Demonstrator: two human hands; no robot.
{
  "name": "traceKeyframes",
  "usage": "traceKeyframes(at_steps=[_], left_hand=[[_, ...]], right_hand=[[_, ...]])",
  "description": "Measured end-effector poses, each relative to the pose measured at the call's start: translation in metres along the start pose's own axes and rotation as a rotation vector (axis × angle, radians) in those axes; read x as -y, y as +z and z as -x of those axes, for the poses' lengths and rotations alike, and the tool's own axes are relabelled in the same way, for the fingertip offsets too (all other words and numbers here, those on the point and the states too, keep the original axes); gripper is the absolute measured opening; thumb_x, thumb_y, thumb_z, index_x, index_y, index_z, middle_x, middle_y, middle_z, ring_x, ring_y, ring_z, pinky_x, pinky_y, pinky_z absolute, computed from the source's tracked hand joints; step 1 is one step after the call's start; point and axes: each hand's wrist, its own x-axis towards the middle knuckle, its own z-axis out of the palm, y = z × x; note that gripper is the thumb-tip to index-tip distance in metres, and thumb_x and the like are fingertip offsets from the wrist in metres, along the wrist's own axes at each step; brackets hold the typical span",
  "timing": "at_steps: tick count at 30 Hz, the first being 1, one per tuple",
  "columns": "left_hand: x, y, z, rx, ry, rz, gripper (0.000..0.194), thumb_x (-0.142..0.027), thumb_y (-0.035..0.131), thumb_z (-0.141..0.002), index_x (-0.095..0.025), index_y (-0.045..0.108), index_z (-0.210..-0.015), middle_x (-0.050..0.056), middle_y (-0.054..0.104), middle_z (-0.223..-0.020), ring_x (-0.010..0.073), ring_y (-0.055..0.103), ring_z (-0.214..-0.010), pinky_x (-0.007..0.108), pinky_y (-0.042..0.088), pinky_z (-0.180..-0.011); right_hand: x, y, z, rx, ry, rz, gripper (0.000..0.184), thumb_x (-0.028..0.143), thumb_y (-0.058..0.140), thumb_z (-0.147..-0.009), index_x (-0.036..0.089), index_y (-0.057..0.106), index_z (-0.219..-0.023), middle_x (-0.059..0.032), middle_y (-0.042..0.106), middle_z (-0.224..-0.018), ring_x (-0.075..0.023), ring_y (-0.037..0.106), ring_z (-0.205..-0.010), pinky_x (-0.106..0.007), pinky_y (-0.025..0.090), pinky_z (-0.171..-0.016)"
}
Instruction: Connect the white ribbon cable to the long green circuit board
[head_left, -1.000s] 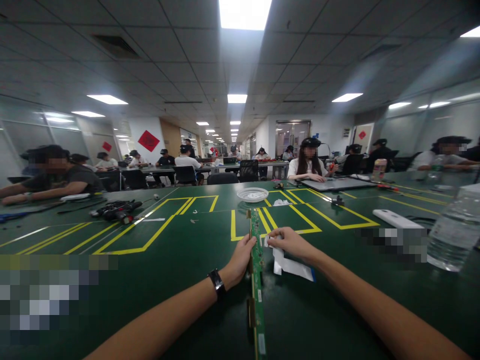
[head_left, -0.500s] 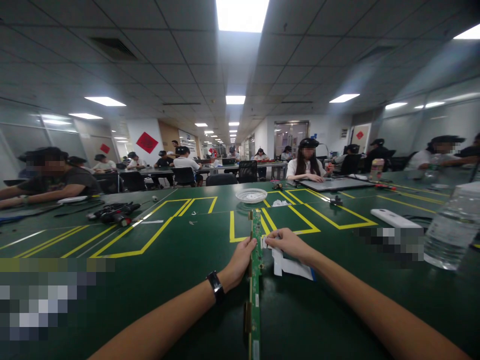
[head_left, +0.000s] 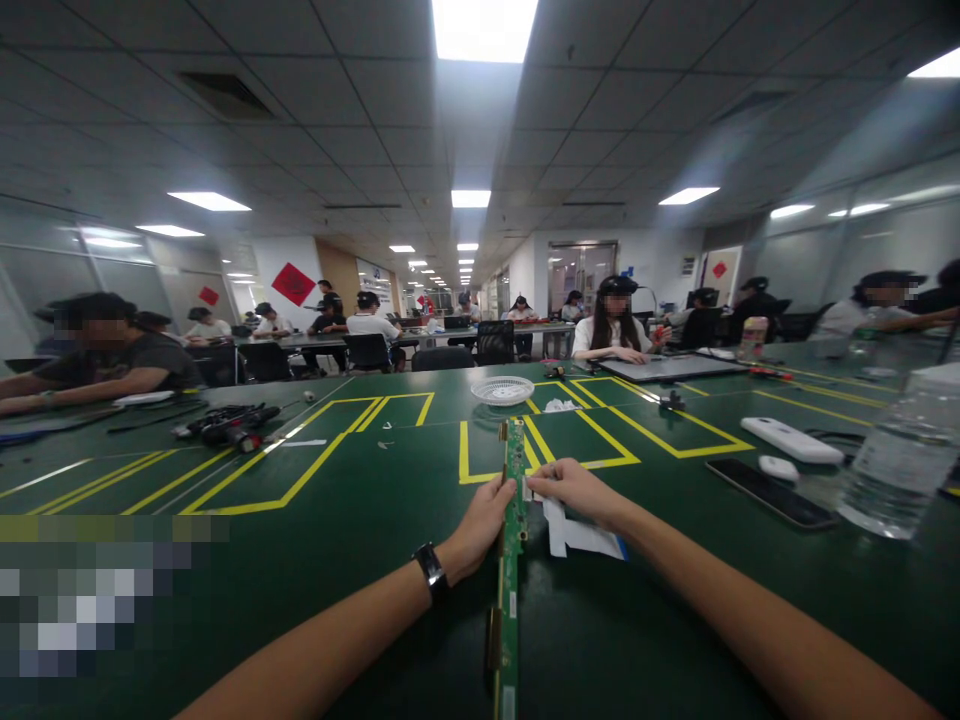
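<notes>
A long, narrow green circuit board (head_left: 511, 575) points away from me, its near end cut off by the bottom of the view. My left hand (head_left: 480, 520) is closed around its left side, thumb on the board's face. Brownish-gold tabs line that left edge. At the opposite edge, my right hand (head_left: 574, 488) pinches the end of a white flat ribbon cable (head_left: 589, 538) against the board. The cable bends below this hand and has a blue tip. Whether its end sits in a connector is hidden by my fingertips.
Beyond the board a white round basket (head_left: 502, 391) stands on the green table (head_left: 360, 590), near crumpled white paper (head_left: 560, 406). A phone (head_left: 771, 492), a white case and a water bottle (head_left: 892, 455) are at the right. Black cabled gear (head_left: 236, 428) lies left. People sit around.
Both hands keep nearly the same place and grip. The board and ribbon cable have shifted only very slightly.
</notes>
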Motion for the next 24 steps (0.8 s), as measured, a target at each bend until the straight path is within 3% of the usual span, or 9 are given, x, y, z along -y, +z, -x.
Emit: traceKeyframes(at_steps=[12,24], left_hand=[[-0.0061,0.0025,0.0032,-0.011,-0.016,0.065,0.048,-0.05,0.062,-0.078,-0.012,0.061,-0.106,0.008,0.068,-0.089,0.0163,0.061,-0.075,0.026,0.047,-0.069],[-0.002,0.0011,0.0008,-0.024,0.018,0.015,0.047,-0.052,0.061,-0.078,-0.011,0.063,-0.101,0.007,0.067,-0.087,0.0158,0.06,-0.075,0.025,0.046,-0.07]], right_hand=[[0.0006,-0.0035,-0.0023,-0.093,-0.003,0.031,0.032,0.043,0.063,-0.075,0.011,0.068,-0.077,-0.0009,0.059,-0.064,-0.0088,0.045,-0.055,-0.021,0.033,-0.052],[-0.0058,0.0,-0.0057,-0.069,0.002,0.038,0.035,0.045,0.062,-0.075,0.012,0.068,-0.08,0.0006,0.057,-0.06,-0.0078,0.042,-0.05,-0.021,0.031,-0.05]])
